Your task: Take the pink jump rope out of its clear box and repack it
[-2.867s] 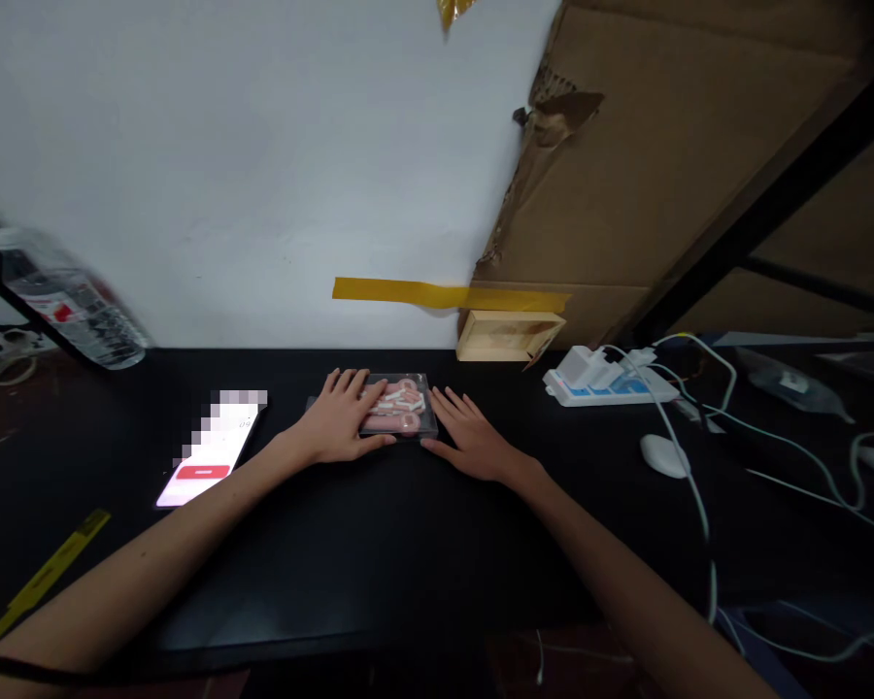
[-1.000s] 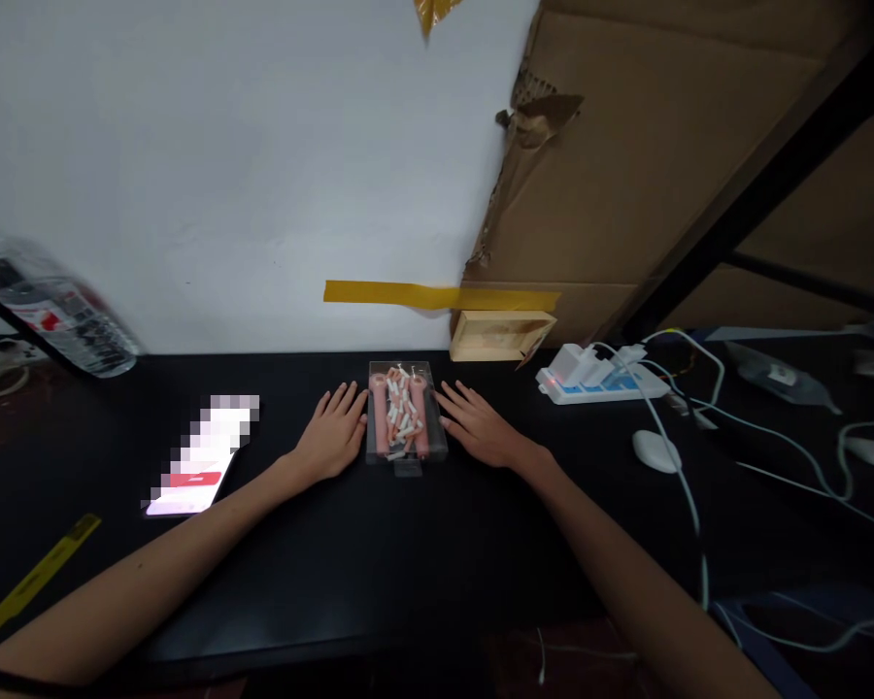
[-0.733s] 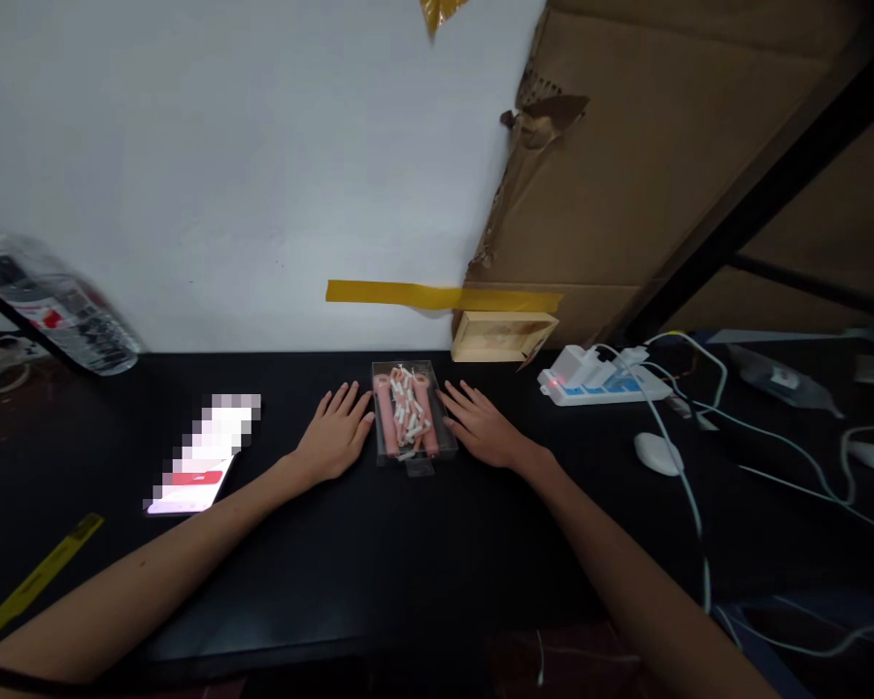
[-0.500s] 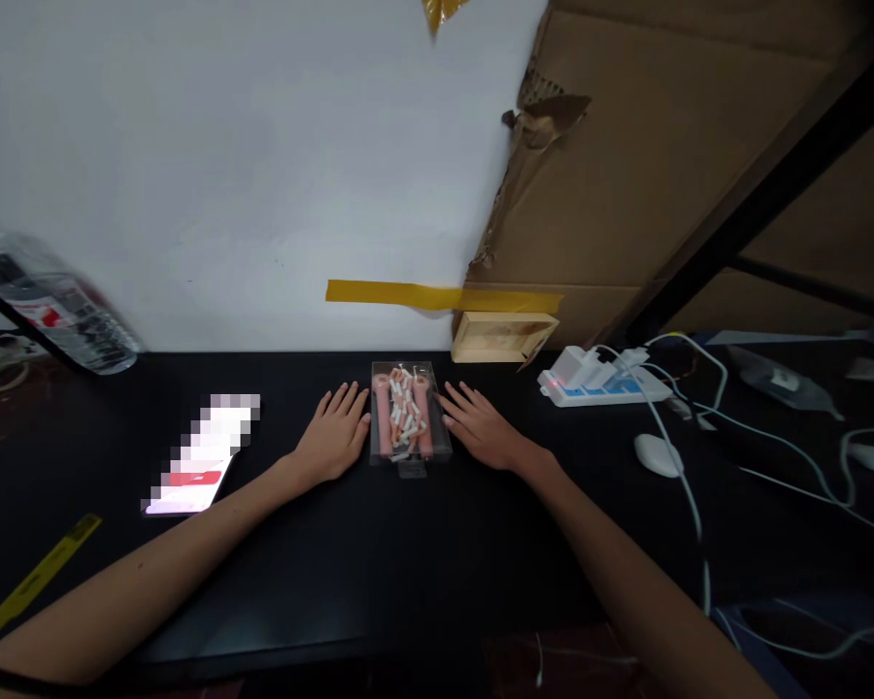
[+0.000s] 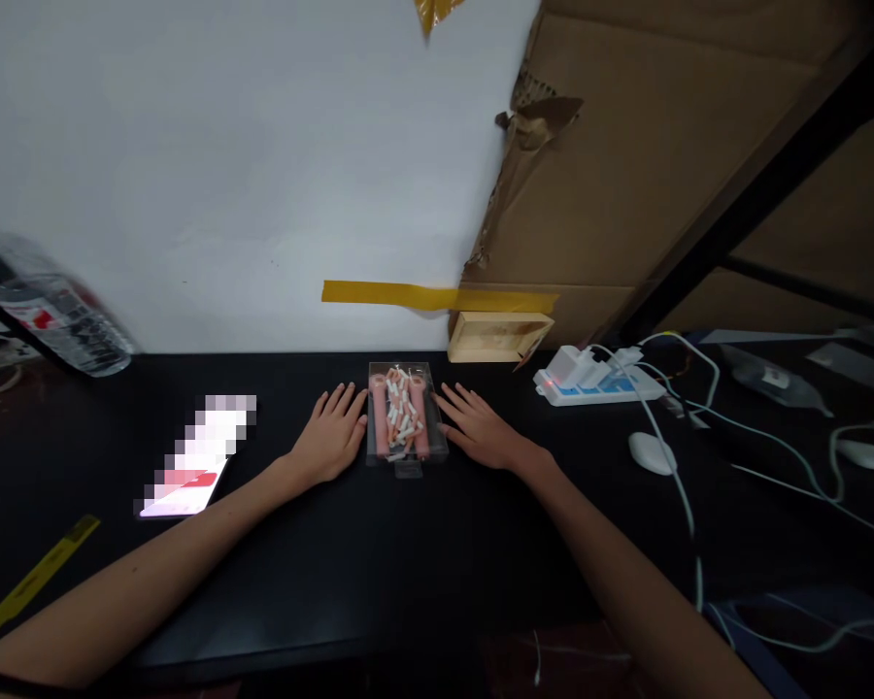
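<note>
A clear plastic box lies on the black table, in the middle of the head view. Inside it are two pink rods and several small white and orange pieces between them. My left hand rests flat just left of the box, fingers spread and holding nothing. On the box's other side, my right hand lies palm down with its fingers apart, also holding nothing. The fingertips of both are close beside the box; whether they touch it I cannot tell.
Left of my hands are a lit phone, a plastic bottle and a yellow strip. A shallow wooden box stands at the wall. Rightward are a power strip, a white mouse and cables.
The whole view has shifted slightly, so things appear a little further left. Both hands stay flat beside the clear box.
</note>
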`<state>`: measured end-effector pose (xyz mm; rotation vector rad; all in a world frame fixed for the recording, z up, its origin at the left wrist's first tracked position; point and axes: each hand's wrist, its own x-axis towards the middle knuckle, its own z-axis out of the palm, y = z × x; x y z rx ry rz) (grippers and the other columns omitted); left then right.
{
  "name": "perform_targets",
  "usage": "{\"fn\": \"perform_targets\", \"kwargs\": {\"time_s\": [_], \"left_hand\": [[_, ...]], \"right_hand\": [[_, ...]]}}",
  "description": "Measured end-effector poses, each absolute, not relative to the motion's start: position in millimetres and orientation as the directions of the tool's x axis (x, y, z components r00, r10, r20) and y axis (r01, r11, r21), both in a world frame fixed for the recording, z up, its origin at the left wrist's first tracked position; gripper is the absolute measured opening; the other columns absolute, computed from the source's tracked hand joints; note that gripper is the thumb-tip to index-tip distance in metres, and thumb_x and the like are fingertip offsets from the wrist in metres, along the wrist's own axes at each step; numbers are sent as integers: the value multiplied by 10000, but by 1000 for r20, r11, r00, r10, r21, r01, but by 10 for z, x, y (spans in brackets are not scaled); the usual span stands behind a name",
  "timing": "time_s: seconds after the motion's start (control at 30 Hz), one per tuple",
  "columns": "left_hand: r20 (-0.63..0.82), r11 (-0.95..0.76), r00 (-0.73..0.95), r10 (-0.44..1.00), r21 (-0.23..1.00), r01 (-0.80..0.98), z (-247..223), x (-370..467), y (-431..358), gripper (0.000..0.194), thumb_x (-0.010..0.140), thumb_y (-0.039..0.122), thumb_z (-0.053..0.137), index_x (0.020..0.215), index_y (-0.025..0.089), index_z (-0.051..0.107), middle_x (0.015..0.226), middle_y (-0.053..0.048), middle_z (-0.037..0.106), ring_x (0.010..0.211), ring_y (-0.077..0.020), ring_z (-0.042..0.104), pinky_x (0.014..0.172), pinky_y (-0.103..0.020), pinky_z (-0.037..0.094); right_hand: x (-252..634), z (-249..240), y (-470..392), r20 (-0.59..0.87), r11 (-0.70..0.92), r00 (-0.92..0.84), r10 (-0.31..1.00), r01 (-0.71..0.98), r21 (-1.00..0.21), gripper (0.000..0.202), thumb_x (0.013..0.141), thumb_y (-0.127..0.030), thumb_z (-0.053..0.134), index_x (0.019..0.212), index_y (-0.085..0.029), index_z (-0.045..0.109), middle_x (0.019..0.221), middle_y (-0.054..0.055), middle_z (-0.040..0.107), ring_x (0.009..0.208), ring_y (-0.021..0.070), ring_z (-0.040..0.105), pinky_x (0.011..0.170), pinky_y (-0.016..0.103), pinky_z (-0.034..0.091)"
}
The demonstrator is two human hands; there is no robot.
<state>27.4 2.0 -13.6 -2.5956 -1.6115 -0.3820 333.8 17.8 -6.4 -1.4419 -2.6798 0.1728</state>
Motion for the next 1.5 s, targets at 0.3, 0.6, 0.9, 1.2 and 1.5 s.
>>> {"fn": "perform_targets", "kwargs": {"time_s": [0.3,0.6,0.9,1.2,1.5], "left_hand": [[228,-451,428,874,58,890,-119,282,15,562,1016,361,284,1504,99,377,1567,-179,374,1479,-319,283,1185,-495,245],[207,-451,433,877,45,892,-102,294,11,571,1003,353,305,1504,87,374,1574,-189,355,1478,-334,279,1185,-507,240],[240,-462,434,868,72,884,-118,281,11,556,1008,360,282,1493,109,388,1566,-179,374,1477,-327,284,1180,-514,242],[209,-446,423,881,72,892,-78,288,-3,548,1024,364,266,1472,101,442,1569,-177,370,1479,-319,281,1191,-490,229],[149,-373,343,927,290,881,-28,296,62,627,1052,487,124,1430,165,506,1556,-134,407,1487,-291,270,1185,-525,232]], "right_hand": [[3355,-85,182,56,549,-547,835,823,-146,605,1035,-524,256,1573,-249,297,1648,89,235,1519,337,179,1204,559,231],[3336,-39,176,19,534,-537,843,832,-149,628,1034,-525,263,1567,-195,312,1646,124,227,1522,336,163,1211,544,214],[3363,-64,182,52,547,-548,835,818,-178,607,1031,-535,273,1569,-255,301,1646,90,231,1520,335,170,1199,582,230],[3358,-60,187,49,545,-546,836,819,-181,604,1034,-515,292,1564,-227,317,1642,109,242,1519,332,177,1201,571,231],[3367,4,159,42,554,-559,828,805,-210,675,1016,-604,250,1568,-221,309,1638,114,248,1519,334,176,1207,577,218]]}}
